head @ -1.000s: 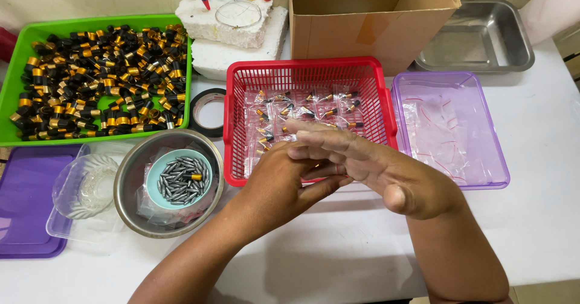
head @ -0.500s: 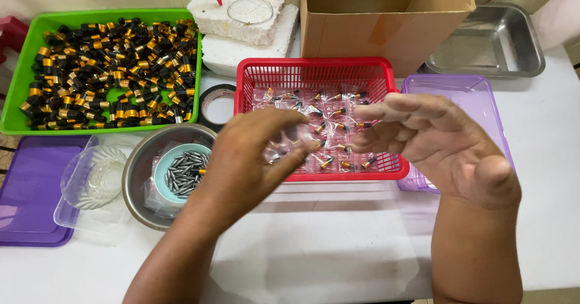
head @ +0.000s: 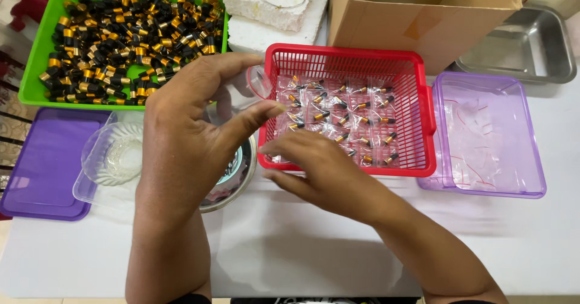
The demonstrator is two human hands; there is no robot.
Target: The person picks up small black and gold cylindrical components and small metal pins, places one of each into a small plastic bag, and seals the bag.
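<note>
Head view showed our left hand (head: pixel 187 129) raised, thumb and forefinger pinching a small clear plastic bag (head: pixel 260 81) by its edge. The bag hung at about one o'clock from that hand, over the left rim of the red basket (head: pixel 423 122). Our right hand (head: pixel 320 171) lay spread, palm down, at the basket's near edge, fingers loose, holding nothing we could see. Filled little bags (head: pixel 338 113) lay flat inside the basket. A brown cardboard box (head: pixel 423 14) stood at twelve o'clock.
</note>
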